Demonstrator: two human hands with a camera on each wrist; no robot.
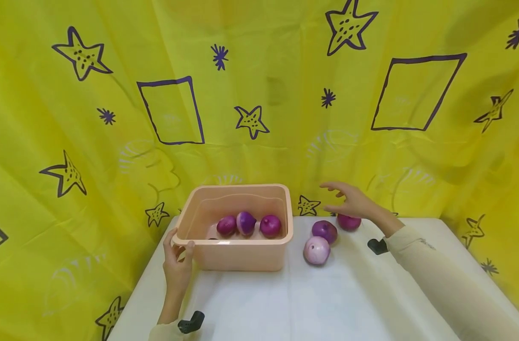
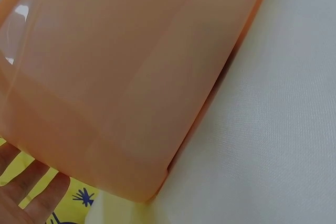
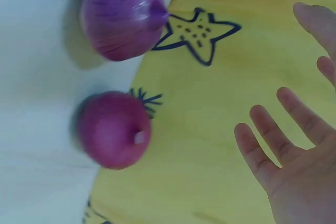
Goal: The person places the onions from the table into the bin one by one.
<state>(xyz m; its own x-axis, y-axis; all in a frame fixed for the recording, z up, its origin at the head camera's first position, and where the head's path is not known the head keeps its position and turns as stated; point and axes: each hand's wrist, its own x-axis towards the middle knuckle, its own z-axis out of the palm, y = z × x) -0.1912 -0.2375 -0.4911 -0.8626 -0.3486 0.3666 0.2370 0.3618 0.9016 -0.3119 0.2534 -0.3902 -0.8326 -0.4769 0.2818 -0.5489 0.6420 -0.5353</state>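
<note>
A peach plastic bin (image 1: 242, 255) stands on the white table, and several red onions (image 1: 270, 226) lie inside it. My left hand (image 1: 177, 270) holds the bin's near left corner, thumb at the front rim and fingers along the left side. In the left wrist view those fingers (image 2: 50, 195) lie against the bin's wall (image 2: 121, 87). To the right of the bin are three more onions: a pale one (image 1: 317, 251), a purple one (image 1: 325, 231) and a magenta one (image 1: 349, 222) farther back. Over the magenta onion, my right hand (image 1: 353, 201) hangs with fingers spread, holding nothing.
A yellow curtain (image 1: 276, 161) printed with stars and squares hangs right behind the table. The white tabletop (image 1: 327, 303) reaches toward me in front of the bin and the loose onions. Each sleeve (image 1: 430, 274) has a small dark device near the wrist.
</note>
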